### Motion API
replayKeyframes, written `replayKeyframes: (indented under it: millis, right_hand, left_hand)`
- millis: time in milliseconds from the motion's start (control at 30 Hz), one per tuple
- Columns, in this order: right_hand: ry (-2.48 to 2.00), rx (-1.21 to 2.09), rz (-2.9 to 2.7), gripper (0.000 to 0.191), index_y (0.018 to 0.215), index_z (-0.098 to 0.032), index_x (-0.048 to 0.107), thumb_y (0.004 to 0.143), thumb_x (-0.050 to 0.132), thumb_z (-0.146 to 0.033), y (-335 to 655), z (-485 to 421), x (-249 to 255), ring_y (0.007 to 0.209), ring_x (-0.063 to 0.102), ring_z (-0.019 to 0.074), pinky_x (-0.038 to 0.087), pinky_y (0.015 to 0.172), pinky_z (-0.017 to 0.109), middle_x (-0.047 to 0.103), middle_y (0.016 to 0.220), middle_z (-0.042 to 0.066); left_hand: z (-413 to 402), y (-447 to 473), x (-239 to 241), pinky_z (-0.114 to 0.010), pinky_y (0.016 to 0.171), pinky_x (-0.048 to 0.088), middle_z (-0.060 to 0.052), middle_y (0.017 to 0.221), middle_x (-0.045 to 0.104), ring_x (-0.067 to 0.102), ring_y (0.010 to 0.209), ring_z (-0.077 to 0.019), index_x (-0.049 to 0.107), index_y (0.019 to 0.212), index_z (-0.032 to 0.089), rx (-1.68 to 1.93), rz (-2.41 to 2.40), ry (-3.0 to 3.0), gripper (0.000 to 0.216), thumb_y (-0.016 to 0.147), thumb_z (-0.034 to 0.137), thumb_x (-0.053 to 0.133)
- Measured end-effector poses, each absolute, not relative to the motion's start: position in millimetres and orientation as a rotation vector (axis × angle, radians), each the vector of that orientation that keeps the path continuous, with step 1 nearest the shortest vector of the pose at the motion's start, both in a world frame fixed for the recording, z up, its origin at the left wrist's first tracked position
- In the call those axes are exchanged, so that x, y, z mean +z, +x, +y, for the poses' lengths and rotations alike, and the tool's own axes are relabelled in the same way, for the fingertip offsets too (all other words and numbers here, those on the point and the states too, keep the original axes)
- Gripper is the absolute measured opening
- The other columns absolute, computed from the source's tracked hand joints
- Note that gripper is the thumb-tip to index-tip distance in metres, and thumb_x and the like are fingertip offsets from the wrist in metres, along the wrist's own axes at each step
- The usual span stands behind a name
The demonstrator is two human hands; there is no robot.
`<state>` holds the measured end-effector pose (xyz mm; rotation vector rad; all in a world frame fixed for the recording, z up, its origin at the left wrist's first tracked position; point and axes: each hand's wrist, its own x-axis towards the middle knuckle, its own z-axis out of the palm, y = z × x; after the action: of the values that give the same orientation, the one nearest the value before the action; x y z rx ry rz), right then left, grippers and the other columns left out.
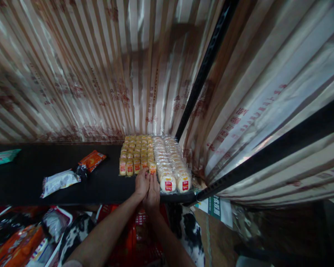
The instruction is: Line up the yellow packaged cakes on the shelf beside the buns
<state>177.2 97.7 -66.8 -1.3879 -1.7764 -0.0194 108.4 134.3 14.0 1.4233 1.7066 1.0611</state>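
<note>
My left hand and my right hand are pressed side by side at the front edge of a black shelf. Their fingertips touch the front row of small yellow snack packets with red labels, standing in several rows. The fingers of both hands are curled around the front packets near the right end of the row. Just to the right lie two rows of round pale cakes in clear wrap, each with a red label.
An orange packet and a white packet lie on the shelf to the left, a green one at the far left. Striped plastic sheeting hangs behind and to the right. More packaged goods sit below.
</note>
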Motion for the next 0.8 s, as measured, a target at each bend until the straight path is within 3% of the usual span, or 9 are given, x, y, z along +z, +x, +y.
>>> replayKeyframes:
  millis: [300, 567, 800]
  right_hand:
    - [-1.426, 0.0, -1.732, 0.056, 0.139, -0.006, 0.032, 0.087, 0.034, -0.026, 174, 97, -65, 0.132, 0.032, 0.028, 0.037, 0.097, 0.047, 0.039, 0.139, 0.023]
    - [-1.368, 0.145, -1.631, 0.049, 0.131, -0.007, 0.044, 0.087, 0.031, -0.025, 172, 93, -49, 0.129, 0.036, 0.0267, 0.037, 0.098, 0.048, 0.044, 0.135, 0.021]
    - [-1.271, 0.324, -1.573, 0.042, 0.124, -0.014, 0.051, 0.089, 0.028, -0.019, 173, 66, -43, 0.119, 0.047, 0.0203, 0.041, 0.099, 0.045, 0.054, 0.125, 0.015]
  left_hand:
    - [132, 108, 8, -0.023, 0.069, 0.043, -0.001, 0.078, 0.061, 0.056, 0.072, -0.0121, 0.058, 0.087, 0.018, 1.059, 1.729, 1.466, 0.012, 0.08, 0.014, 0.049]
    - [125, 99, 12, -0.024, 0.078, 0.043, -0.004, 0.088, 0.063, 0.057, 0.081, -0.0133, 0.06, 0.087, 0.018, 1.025, 1.686, 1.569, 0.015, 0.081, 0.012, 0.047]
    - [95, 94, -2, -0.025, 0.078, 0.043, -0.003, 0.085, 0.061, 0.056, 0.08, -0.014, 0.059, 0.084, 0.018, 1.021, 1.743, 1.617, 0.017, 0.083, 0.014, 0.043]
